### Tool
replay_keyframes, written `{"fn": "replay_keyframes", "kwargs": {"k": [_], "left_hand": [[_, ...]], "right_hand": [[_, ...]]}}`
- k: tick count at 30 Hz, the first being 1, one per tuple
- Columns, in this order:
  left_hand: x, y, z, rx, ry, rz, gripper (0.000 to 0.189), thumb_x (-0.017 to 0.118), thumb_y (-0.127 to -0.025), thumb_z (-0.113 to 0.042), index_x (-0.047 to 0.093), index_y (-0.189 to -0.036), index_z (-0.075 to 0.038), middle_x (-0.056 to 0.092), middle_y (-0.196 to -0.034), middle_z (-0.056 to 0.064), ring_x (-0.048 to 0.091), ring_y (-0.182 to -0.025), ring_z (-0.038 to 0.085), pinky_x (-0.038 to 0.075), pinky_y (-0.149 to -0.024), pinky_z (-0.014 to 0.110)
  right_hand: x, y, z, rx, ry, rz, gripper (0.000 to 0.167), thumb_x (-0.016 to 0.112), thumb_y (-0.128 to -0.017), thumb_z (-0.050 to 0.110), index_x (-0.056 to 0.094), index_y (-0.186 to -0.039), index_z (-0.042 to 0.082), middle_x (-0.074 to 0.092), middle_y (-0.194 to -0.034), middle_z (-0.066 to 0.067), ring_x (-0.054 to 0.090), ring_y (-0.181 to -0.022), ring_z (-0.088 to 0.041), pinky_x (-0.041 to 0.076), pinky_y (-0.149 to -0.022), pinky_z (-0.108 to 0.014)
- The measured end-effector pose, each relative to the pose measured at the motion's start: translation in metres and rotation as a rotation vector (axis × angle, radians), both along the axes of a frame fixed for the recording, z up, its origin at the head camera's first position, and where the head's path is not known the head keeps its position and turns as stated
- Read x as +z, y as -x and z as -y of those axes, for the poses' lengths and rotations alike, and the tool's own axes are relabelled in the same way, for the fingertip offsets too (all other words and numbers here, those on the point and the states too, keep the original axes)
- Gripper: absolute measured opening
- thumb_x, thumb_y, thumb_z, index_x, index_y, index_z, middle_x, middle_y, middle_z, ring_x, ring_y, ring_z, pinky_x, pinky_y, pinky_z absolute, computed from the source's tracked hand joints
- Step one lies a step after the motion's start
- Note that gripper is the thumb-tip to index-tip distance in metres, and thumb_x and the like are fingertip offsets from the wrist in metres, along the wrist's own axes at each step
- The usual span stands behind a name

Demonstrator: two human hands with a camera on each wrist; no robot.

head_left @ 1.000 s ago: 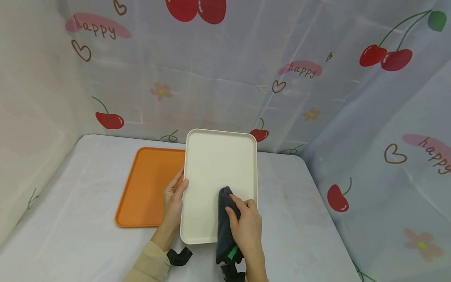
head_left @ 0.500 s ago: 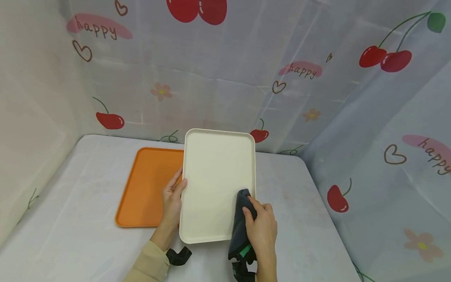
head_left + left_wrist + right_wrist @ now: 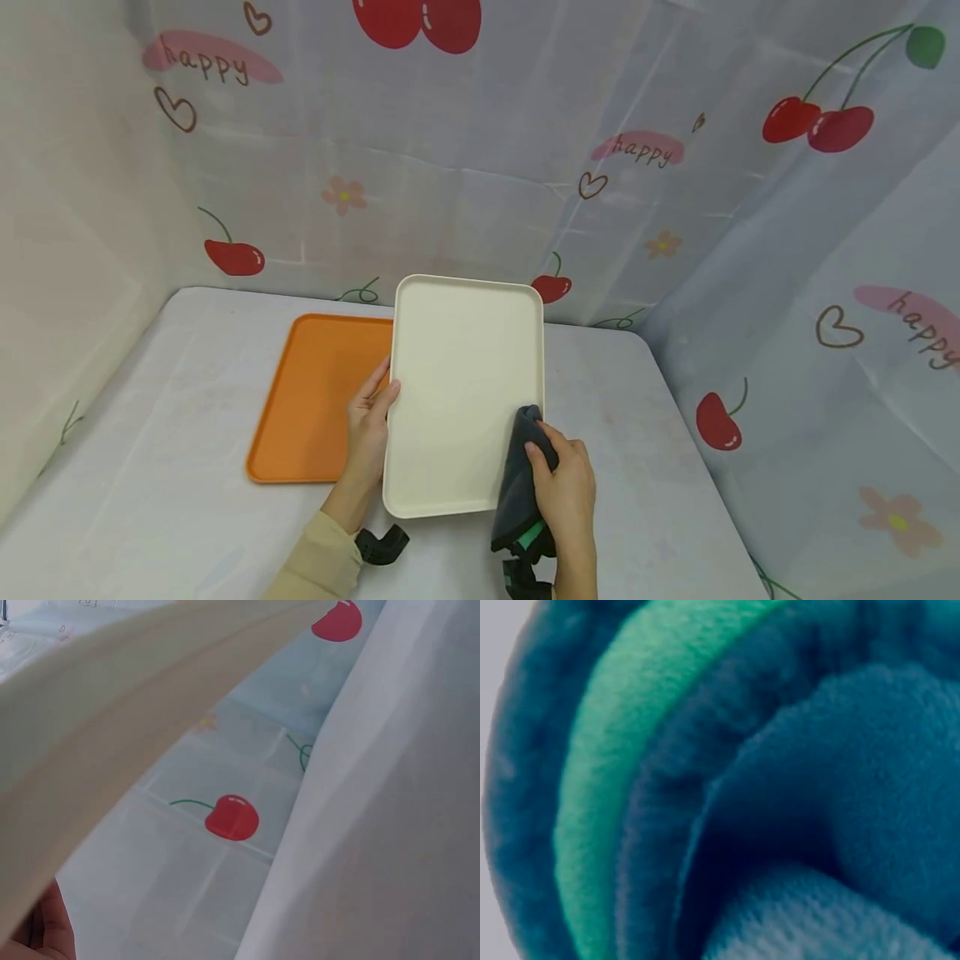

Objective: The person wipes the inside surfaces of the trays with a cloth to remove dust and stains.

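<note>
A cream rectangular tray is held up and tilted toward me. My left hand grips its left edge, thumb at the rim. In the left wrist view the tray runs as a blurred band, with part of the left hand below it. My right hand pinches a folded dark grey-blue cloth with a green stripe, lying over the tray's lower right edge. Folds of the cloth fill the right wrist view and hide the right fingers there.
An orange rectangular tray lies on the white-covered table, partly behind the cream tray. A curtain printed with cherries closes off the back and right side. Black wrist mounts sit on both wrists.
My right hand has moved right with the cloth, from the lower middle of the cream tray to its right edge. The left hand and the cream tray have stayed nearly still.
</note>
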State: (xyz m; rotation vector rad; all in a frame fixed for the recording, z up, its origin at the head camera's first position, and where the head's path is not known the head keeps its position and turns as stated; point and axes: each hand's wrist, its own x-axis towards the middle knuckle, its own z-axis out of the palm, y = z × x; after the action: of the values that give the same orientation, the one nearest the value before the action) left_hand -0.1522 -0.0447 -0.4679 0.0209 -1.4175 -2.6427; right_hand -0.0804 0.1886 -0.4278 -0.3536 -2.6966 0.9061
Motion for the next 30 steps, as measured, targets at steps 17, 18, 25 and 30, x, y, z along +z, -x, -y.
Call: {"fn": "replay_keyframes", "kwargs": {"k": [17, 18, 25, 30], "left_hand": [[-0.001, 0.003, 0.003, 0.030, -0.017, 0.016, 0.046, 0.056, -0.100, -0.014, 0.048, -0.145, -0.010, 0.070, -0.116, -0.008, 0.071, -0.092, 0.008, 0.059, -0.078, 0.026], [-0.001, 0.003, 0.003, 0.030, -0.020, 0.016, 0.046, 0.056, -0.100, -0.014, 0.048, -0.145, -0.010, 0.070, -0.117, -0.008, 0.071, -0.092, 0.008, 0.059, -0.078, 0.026], [-0.001, 0.003, 0.003, 0.030, -0.035, 0.010, 0.046, 0.056, -0.100, -0.013, 0.047, -0.145, -0.009, 0.072, -0.113, -0.008, 0.071, -0.090, 0.009, 0.059, -0.077, 0.026], [-0.001, 0.002, 0.003, 0.029, -0.029, 0.014, 0.046, 0.056, -0.100, -0.013, 0.047, -0.145, -0.009, 0.071, -0.116, -0.008, 0.071, -0.092, 0.008, 0.059, -0.079, 0.025]], "right_hand": [[-0.004, -0.005, 0.009, 0.050, 0.100, -0.037, 0.036, 0.069, -0.091, 0.020, 0.067, -0.125, 0.010, 0.060, -0.092, -0.014, 0.051, -0.072, -0.019, 0.041, -0.061, -0.030], [-0.005, -0.006, 0.011, 0.055, 0.104, -0.030, 0.036, 0.069, -0.091, 0.021, 0.067, -0.125, 0.010, 0.059, -0.092, -0.013, 0.050, -0.072, -0.018, 0.041, -0.061, -0.029], [-0.007, -0.009, 0.024, 0.112, 0.137, -0.001, 0.036, 0.068, -0.091, 0.023, 0.067, -0.126, 0.014, 0.058, -0.091, -0.010, 0.048, -0.072, -0.014, 0.041, -0.061, -0.027], [-0.008, -0.012, 0.034, 0.168, 0.146, -0.013, 0.035, 0.069, -0.091, 0.024, 0.068, -0.124, 0.016, 0.059, -0.091, -0.006, 0.049, -0.074, -0.012, 0.041, -0.063, -0.025]]}}
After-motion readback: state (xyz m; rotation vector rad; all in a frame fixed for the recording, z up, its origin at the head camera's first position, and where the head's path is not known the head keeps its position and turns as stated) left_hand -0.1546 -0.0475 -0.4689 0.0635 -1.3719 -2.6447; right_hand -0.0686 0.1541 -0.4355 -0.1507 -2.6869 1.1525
